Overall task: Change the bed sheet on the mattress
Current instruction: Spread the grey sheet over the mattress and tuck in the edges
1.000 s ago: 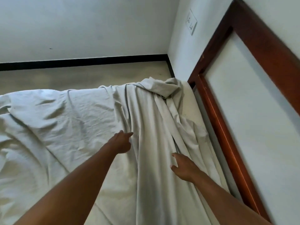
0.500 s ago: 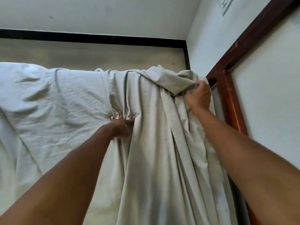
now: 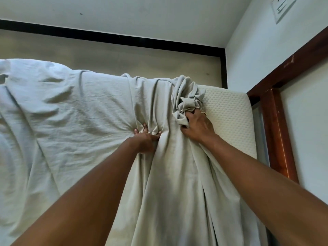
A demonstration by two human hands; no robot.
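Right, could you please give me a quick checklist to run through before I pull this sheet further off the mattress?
1. Right hand grips the bunched end of the sheet: ok.
2. Left hand pinches a fold of the sheet: ok.
3. Far right corner of the mattress bared: ok.
4. Bunch clear of the wooden frame: ok, bare mattress lies between them.
5. Sheet off the whole mattress: not ok, it covers the left part.
6. Other corners released: cannot tell, out of view.
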